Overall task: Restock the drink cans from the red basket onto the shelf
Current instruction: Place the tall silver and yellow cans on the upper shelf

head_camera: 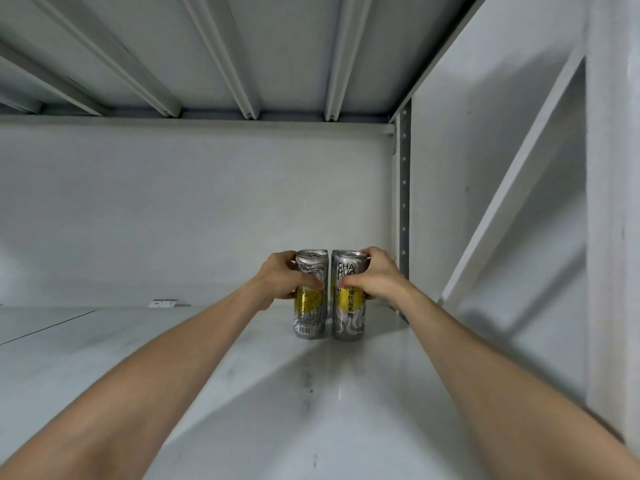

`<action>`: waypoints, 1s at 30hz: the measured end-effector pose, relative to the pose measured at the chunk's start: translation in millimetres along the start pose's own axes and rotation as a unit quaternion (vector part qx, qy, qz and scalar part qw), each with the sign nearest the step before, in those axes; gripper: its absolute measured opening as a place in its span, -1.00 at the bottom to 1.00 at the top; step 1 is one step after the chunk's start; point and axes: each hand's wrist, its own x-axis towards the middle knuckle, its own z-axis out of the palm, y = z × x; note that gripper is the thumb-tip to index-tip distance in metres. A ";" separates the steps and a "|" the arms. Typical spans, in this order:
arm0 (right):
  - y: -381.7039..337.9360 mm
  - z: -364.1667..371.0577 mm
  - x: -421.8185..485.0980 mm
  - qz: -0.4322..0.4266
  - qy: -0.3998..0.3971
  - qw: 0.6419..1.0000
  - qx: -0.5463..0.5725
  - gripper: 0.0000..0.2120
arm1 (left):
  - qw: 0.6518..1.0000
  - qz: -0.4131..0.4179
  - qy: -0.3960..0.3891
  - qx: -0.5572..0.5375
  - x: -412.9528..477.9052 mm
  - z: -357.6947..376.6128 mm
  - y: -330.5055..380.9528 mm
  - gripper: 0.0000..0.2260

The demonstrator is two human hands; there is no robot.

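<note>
There is a single view, from a wide-angle camera worn on the person's head. It looks forward into a white shelf bay, level with or slightly below the shelf board (311,393), whose surface runs away from the lens toward the back wall (173,209). The view tilts upward enough that the ribbed underside of the upper shelf (214,53) fills the top of the frame. The camera sits close to the board's front edge, and both forearms reach away from it. The wide lens bends the right-hand upright (403,202) beyond the board.
</note>
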 end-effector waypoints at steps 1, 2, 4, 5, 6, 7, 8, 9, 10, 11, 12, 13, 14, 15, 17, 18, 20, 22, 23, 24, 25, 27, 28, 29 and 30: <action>0.8 1.2 0.5 -0.003 -0.001 1.000 -0.002 -0.35 | 1.000 -0.001 0.001 -0.006 1.5 0.3 -1.7 -0.51; 1.8 2.5 0.6 -0.006 -0.003 1.000 -0.004 -0.36 | 1.000 -0.002 0.004 -0.012 2.6 0.5 -3.6 -0.51; 3.8 5.0 0.3 -0.010 -0.003 1.000 -0.005 -0.35 | 1.000 -0.007 0.018 -0.023 4.2 0.6 -8.7 -0.52; 5.0 5.3 -0.3 -0.009 -0.002 1.000 -0.004 -0.35 | 0.999 -0.010 0.026 -0.027 5.1 0.2 -11.2 -0.53; 6.7 5.0 -1.2 -0.004 -0.003 1.000 -0.004 -0.36 | 0.999 -0.013 0.030 -0.029 5.8 -0.9 -13.4 -0.53; 9.5 4.2 -1.6 0.007 -0.010 1.000 -0.007 -0.39 | 0.999 -0.018 0.028 -0.029 6.3 -2.6 -15.6 -0.53; 12.1 3.1 -3.1 0.023 -0.023 0.999 -0.010 -0.43 | 0.999 -0.025 0.018 -0.024 6.2 -4.9 -17.7 -0.51; 15.0 2.3 -5.4 0.044 -0.041 0.998 -0.010 -0.47 | 0.999 -0.035 -0.001 -0.012 5.4 -7.4 -19.8 -0.49; 17.9 1.8 -8.0 0.065 -0.059 0.996 -0.006 -0.48 | 0.999 -0.047 -0.025 0.011 4.1 -9.7 -21.7 -0.46; 20.5 1.6 -10.4 0.084 -0.073 0.994 -0.001 -0.48 | 0.996 -0.060 -0.050 0.042 2.7 -11.5 -23.9 -0.43; 22.3 2.0 -11.9 0.096 -0.081 0.992 0.005 -0.47 | 0.992 -0.071 -0.070 0.076 1.4 -12.2 -26.3 -0.41; 22.9 2.6 -13.1 0.102 -0.083 0.991 0.016 -0.45 | 0.988 -0.078 -0.083 0.106 0.9 -11.9 -29.3 -0.40; 23.3 3.5 -12.9 0.105 -0.079 0.991 0.032 -0.44 | 0.985 -0.079 -0.087 0.125 0.9 -11.2 -31.9 -0.41; 22.7 4.7 -12.4 0.109 -0.074 0.990 0.053 -0.42 | 0.985 -0.076 -0.083 0.133 2.1 -10.1 -34.5 -0.43; 21.1 7.3 -10.6 0.114 -0.072 0.987 0.088 -0.44 | 0.987 -0.066 -0.069 0.128 6.1 -8.8 -38.8 -0.44; 20.4 8.5 -9.5 0.116 -0.072 0.986 0.096 -0.45 | 0.989 -0.063 -0.066 0.120 8.3 -8.1 -40.4 -0.44; 20.4 10.5 -6.8 0.118 -0.072 0.985 0.102 -0.46 | 0.991 -0.063 -0.063 0.102 12.7 -5.1 -43.2 -0.43; 21.3 12.0 -2.8 0.122 -0.074 0.984 0.107 -0.46 | 0.991 -0.063 -0.055 0.100 17.6 0.5 -46.0 -0.43; 21.7 12.6 -0.4 0.123 -0.074 0.984 0.108 -0.46 | 0.992 -0.061 -0.050 0.102 20.2 3.6 -46.9 -0.43; 22.1 13.2 2.4 0.124 -0.075 0.984 0.107 -0.47 | 0.992 -0.059 -0.045 0.104 23.0 6.6 -47.6 -0.44; 22.6 14.0 5.4 0.125 -0.076 0.984 0.105 -0.48 | 0.992 -0.058 -0.041 0.106 26.1 9.1 -48.3 -0.43; 23.8 14.9 11.0 0.126 -0.077 0.984 0.100 -0.50 | 0.992 -0.058 -0.040 0.109 32.2 12.5 -50.0 -0.43; 25.0 15.3 13.7 0.126 -0.078 0.984 0.098 -0.51 | 0.992 -0.058 -0.040 0.108 34.7 13.8 -51.3 -0.43; 26.4 15.6 16.4 0.127 -0.079 0.984 0.097 -0.51 | 0.992 -0.059 -0.039 0.106 37.1 14.9 -52.9 -0.43; 27.9 16.0 18.5 0.128 -0.080 0.984 0.097 -0.51 | 0.992 -0.059 -0.038 0.103 39.1 15.9 -55.1 -0.43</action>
